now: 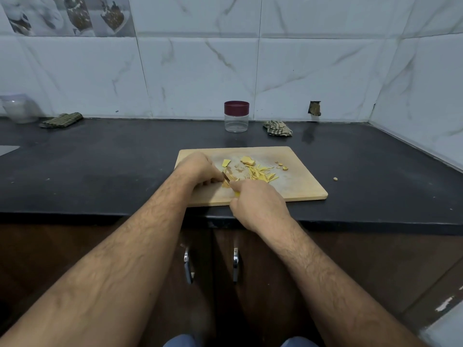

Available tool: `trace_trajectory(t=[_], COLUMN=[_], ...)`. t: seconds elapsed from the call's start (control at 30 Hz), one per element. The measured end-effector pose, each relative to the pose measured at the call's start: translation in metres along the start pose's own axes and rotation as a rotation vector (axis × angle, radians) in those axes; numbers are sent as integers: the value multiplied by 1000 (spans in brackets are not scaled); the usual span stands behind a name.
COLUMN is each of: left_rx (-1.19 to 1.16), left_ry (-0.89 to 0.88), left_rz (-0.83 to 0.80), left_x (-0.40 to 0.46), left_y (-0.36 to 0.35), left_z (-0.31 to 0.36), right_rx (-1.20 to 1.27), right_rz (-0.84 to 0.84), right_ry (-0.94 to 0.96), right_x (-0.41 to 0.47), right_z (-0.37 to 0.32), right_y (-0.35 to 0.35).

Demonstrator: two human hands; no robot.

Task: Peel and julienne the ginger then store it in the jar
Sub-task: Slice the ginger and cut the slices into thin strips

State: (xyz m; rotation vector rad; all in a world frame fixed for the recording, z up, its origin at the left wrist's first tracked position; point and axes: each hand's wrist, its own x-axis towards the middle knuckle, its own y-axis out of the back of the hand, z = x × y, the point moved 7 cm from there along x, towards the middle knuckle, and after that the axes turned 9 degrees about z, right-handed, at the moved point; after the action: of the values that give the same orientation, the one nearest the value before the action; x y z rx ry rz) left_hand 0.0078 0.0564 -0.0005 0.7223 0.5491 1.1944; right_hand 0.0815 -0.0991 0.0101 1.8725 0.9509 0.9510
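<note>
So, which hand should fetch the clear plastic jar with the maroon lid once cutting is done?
Probably the left hand: it holds only the ginger piece, while the right hand grips the knife. The jar stands behind the wooden cutting board.

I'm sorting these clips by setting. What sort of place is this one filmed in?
Most likely a home kitchen: a dark countertop against marble-look wall tiles, cabinet doors with metal handles below it, and a wooden cutting board with cut ginger on it.

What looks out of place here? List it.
One ginger bit lies off the cutting board, on the black counter to its right. The wall tile behind has a broken hole. The jar is still lidded, empty.
</note>
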Motion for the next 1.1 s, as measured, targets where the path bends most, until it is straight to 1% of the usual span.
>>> trace_trajectory(t=[0.1,0.23,0.33,0.53,0.9,1.1], left_rx=[59,81,103,22,55,59], left_ry=[46,146,201,155,152,126], left_rz=[-56,-154,-196,-184,-161,-132], left_x=[6,11,13,21,17,17], left_y=[-4,-8,-10,-10,-11,-10], left_z=[0,-2,-3,-8,-5,-6], right_rx=[14,15,13,27,-6,-20], right_rz=[-6,-11,-13,-10,-22,-6], right_ry=[-2,2,3,6,25,21], right_x=[0,2,3,2,-1,-22], right_z=[1,1,2,3,1,14], right_y=[0,-1,-3,-3,2,8])
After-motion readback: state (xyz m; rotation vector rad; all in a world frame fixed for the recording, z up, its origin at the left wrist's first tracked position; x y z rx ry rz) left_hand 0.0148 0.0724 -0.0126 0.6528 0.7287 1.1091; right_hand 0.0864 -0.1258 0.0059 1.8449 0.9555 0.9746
